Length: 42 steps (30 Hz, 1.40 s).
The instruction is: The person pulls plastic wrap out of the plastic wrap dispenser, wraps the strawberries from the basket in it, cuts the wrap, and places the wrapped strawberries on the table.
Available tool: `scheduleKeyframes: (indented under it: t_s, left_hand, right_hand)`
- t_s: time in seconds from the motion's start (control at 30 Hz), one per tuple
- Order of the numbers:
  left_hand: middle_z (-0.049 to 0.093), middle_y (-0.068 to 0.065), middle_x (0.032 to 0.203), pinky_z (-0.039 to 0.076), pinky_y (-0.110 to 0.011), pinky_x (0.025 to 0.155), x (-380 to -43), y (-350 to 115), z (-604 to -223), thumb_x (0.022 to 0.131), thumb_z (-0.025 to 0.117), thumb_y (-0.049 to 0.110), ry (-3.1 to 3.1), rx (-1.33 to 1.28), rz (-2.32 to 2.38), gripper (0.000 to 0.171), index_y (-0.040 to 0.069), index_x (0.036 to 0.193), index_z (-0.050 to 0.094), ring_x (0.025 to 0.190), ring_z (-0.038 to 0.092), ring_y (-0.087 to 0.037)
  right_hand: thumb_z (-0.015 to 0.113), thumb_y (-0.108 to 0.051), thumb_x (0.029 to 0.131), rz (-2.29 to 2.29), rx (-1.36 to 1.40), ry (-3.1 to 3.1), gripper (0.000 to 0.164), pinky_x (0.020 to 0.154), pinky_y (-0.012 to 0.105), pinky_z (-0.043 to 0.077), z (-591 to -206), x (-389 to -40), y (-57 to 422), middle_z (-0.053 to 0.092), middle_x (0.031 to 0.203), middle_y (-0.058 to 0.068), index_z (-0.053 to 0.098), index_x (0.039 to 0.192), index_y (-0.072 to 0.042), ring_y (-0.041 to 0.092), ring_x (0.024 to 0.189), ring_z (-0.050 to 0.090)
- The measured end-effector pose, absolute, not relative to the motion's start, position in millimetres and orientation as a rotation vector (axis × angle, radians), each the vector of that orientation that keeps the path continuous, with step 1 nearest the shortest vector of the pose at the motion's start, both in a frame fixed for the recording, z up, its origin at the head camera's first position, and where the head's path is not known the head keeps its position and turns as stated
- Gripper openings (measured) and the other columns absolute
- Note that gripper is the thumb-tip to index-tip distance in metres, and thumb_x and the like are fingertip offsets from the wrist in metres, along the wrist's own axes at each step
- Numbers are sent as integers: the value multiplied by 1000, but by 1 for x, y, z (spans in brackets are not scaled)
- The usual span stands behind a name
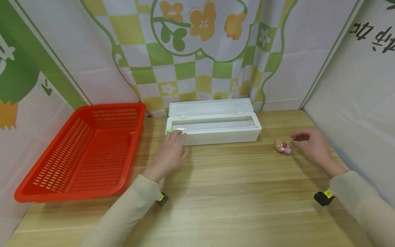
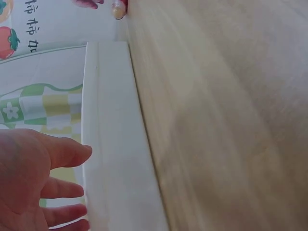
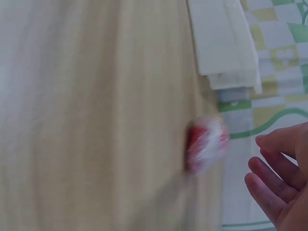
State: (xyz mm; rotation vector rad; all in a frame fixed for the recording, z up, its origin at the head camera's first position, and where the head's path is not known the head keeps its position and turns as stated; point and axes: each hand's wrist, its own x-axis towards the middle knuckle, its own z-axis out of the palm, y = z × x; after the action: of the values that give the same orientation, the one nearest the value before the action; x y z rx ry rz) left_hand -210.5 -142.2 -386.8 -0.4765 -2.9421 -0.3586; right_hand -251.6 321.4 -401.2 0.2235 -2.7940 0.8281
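A long white box (image 1: 219, 135) stands at the back of the table, its lid (image 1: 211, 107) tipped up behind it. My left hand (image 1: 169, 151) is at the box's front left corner, fingertips on its top edge by a small green piece (image 1: 169, 131). In the left wrist view, the thumb and fingers lie along one edge of the box, not curled round it. To the right lies a small item in clear, shiny wrap (image 1: 282, 146), red and yellowish. My right hand (image 1: 313, 144) hovers just right of it, fingers loosely bent, holding nothing.
On the left is a red plastic basket (image 1: 72, 196) with slotted walls and a small red item (image 1: 131, 138) against its right side. Patterned cloth (image 1: 203, 82) hangs behind the table, and more cloth walls stand on both sides. Bare wood (image 1: 222, 192) stretches in front of the box.
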Motion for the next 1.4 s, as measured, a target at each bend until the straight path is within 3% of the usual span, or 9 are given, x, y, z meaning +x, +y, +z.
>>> scheduleKeyframes:
  t_s: [0.1, 0.2, 0.33, 0.5, 0.87, 1.17, 1.4]
  left_hand:
    - [48, -19, 136, 38, -48, 106, -215, -142, -381, 90, 60, 25, -2915, -499, -342, 54, -1, 136, 48, 124, 44, -37]
    - [53, -20, 128, 39, -47, 105, -219, -143, -372, 89, 62, 23, -2880, -513, -354, 51, -3, 132, 51, 117, 48, -38]
    - [53, -21, 128, 38, -47, 106, -225, -144, -361, 90, 61, 22, -2864, -512, -404, 50, -4, 131, 52, 118, 48, -38]
    - [53, -21, 129, 37, -46, 108, -237, -146, -356, 91, 59, 25, -2879, -515, -424, 51, -3, 133, 50, 120, 47, -37]
    - [46, -20, 140, 32, -47, 112, -273, -155, -359, 91, 57, 43, -3032, -566, -413, 67, 1, 141, 43, 129, 42, -36]
    - [44, -18, 144, 32, -49, 112, -284, -154, -358, 91, 53, 52, -3170, -553, -374, 73, 5, 145, 39, 132, 40, -36]
    - [33, -16, 153, 28, -50, 114, -285, -154, -359, 88, 55, 56, -3257, -549, -420, 80, 9, 149, 31, 140, 30, -34]
  right_hand:
    - [69, -23, 86, 816, 240, -2829, 22, 74, 28, 44, -389, -256, 314, 72, 100, 16, 71, 102, -7, 30, 95, 64]
    - [67, -27, 88, 814, 291, -2870, 25, 77, 37, 51, -377, -261, 305, 71, 104, 16, 70, 105, -8, 31, 97, 64]
    - [64, -31, 90, 787, 413, -2920, 29, 83, 48, 52, -363, -271, 292, 70, 107, 15, 70, 109, -9, 30, 99, 64]
    - [64, -29, 90, 693, 544, -2913, 25, 84, 46, 52, -351, -285, 274, 73, 104, 8, 72, 108, -14, 25, 97, 66]
    - [63, -15, 90, 759, 792, -2931, 28, 87, 47, 52, -351, -317, 234, 68, 113, 17, 67, 115, -3, 31, 104, 62]
    - [58, -5, 90, 709, 1002, -2949, 36, 100, 53, 43, -355, -332, 216, 61, 128, 18, 59, 125, 0, 35, 119, 54]
    - [59, -5, 87, 605, 1089, -2933, 34, 100, 53, 42, -357, -338, 213, 64, 119, 19, 60, 121, 2, 37, 115, 55]
